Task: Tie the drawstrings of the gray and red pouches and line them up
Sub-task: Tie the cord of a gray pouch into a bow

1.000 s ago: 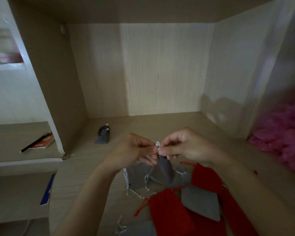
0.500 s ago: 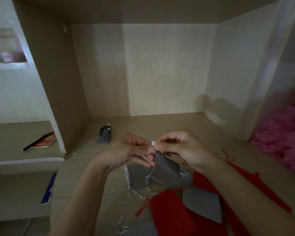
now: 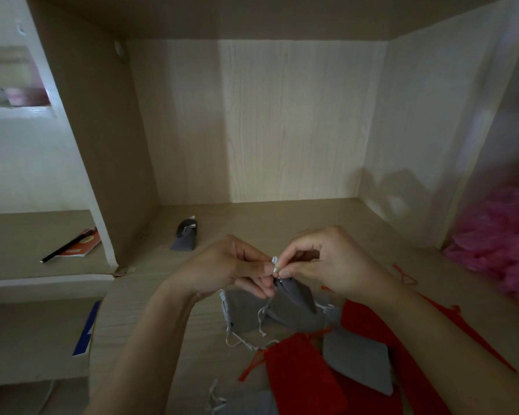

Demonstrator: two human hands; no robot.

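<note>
Gray felt-like gray pouch (image 3: 295, 295) at frame centre, soft and creased, held above the wood-grain laminate desk (image 3: 252, 223) by its gathered neck. Left hand (image 3: 228, 269) is curled, thumb and fingertips pinching the white cord drawstring (image 3: 274, 262). Right hand (image 3: 330, 265) is also curled, pinching the same cord from the other side. Lower centre holds an overlapping pile of flat fabric: gray pouches (image 3: 243, 310) with pale strings trailing, red pouches (image 3: 303, 372) with red cords. Contents can't be told. A cinched pouch (image 3: 185, 241), gray, lies alone left of centre, further back. On the left shelf (image 3: 27, 235), a thin pencil (image 3: 68, 245) lies across an orange booklet (image 3: 84, 248). Pink fluffy mass (image 3: 504, 235) at right edge.
</note>
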